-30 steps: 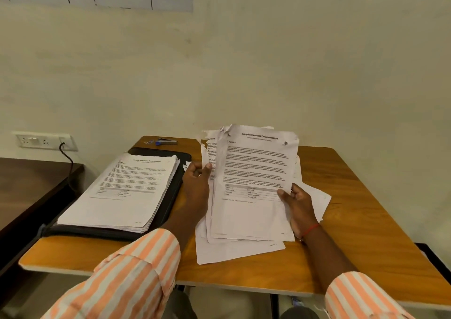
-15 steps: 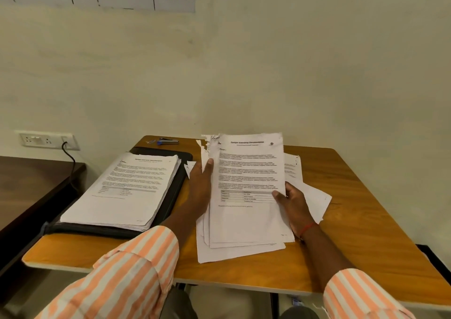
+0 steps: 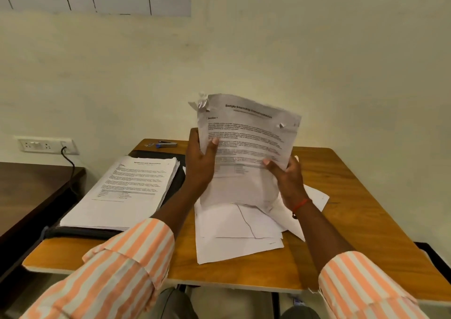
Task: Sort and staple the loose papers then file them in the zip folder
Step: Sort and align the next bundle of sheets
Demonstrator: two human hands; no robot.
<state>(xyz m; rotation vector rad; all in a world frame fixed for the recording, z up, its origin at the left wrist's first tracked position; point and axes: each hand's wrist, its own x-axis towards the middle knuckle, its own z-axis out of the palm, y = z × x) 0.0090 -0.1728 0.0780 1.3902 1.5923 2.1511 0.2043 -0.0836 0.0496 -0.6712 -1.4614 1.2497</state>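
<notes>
On the zip folder (image 3: pixel 85 232) lies a paper stack (image 3: pixel 131 186), while left hand (image 3: pixel 199 169) and right hand (image 3: pixel 289 179) fingers (image 3: pixel 214 143) pinch a sheaf (image 3: pixel 246 133).

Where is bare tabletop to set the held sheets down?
Free: right side of the table, from the loose papers to its edge; a narrow near strip before the zip folder. Crowded: left, paper stack on the folder; centre, loose papers.

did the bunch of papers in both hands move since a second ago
Yes, upward: the held papers now reach well above the far edge of the table, which they barely topped before.
</notes>
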